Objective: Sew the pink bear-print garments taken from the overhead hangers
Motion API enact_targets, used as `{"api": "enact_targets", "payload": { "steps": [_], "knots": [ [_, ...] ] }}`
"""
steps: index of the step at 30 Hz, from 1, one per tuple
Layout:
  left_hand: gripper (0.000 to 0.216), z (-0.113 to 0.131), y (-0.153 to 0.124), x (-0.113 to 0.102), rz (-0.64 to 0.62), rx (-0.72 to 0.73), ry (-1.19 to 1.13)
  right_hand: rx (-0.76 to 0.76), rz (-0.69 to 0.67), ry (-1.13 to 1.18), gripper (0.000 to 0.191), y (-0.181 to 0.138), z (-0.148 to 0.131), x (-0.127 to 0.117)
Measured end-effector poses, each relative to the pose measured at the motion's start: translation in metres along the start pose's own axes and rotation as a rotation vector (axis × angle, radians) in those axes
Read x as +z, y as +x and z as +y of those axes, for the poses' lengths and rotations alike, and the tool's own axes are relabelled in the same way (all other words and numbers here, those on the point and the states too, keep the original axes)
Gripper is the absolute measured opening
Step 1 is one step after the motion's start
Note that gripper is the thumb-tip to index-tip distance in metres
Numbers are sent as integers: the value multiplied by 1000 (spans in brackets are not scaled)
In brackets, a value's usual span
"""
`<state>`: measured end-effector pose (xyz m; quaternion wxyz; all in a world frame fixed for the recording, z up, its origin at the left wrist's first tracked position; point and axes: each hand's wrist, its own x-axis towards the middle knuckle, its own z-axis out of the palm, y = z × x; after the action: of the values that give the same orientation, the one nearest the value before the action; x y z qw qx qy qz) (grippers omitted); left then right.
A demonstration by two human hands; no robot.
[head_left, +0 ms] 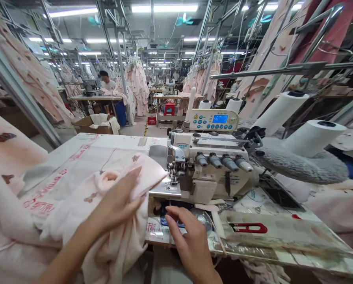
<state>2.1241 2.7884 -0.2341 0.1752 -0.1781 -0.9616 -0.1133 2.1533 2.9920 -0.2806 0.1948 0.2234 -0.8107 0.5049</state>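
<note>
My left hand (117, 203) rests with stretched fingers on a pale pink fleece garment (102, 221) patterned with small brown motifs. The garment lies bunched on the table left of a white overlock sewing machine (206, 157), and its folds hang over the front edge. One pointed edge of the cloth reaches close to the presser foot (173, 175). In front of the machine, my right hand (191, 240) is raised with thumb and forefinger apart and nothing between them; its other fingers are partly hidden.
Red thread snips (249, 228) lie on the table (283, 236) at the right. White thread cones (311, 138) stand behind the machine. More pink fabric (8, 157) hangs at the left. A cardboard box (93, 124) holds cloth, and a person (105, 81) sits farther back.
</note>
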Motion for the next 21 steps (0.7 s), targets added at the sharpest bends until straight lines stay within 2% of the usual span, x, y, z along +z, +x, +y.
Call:
{"api": "enact_targets", "payload": {
  "steps": [2,4,7,9,10,11,14,16,18,19,21],
  "knots": [
    [46,9,-37,15,117,-105,-59,184,-72,177,25,5,2,8],
    [30,27,-62,34,149,-154,-160,313,-119,322,37,12,3,16],
    [24,60,-78,54,88,6,-390,453,-61,473,45,15,8,23],
    [23,73,-81,53,92,135,-531,579,29,621,44,11,15,20],
    [20,76,-80,49,133,143,-573,632,75,692,42,7,20,18],
    [16,76,-79,43,192,99,-587,667,118,745,42,4,25,15],
    [5,68,-67,25,371,-182,-470,682,207,761,41,-1,40,10],
    [12,65,-57,20,333,-250,-383,681,235,737,41,0,46,10],
    [22,65,-49,24,244,-199,-341,691,277,721,42,0,49,11],
    [25,65,-48,28,241,-161,-308,696,302,705,44,-1,48,11],
    [31,63,-53,39,371,-122,-202,696,328,586,46,-9,42,12]
  ]
}}
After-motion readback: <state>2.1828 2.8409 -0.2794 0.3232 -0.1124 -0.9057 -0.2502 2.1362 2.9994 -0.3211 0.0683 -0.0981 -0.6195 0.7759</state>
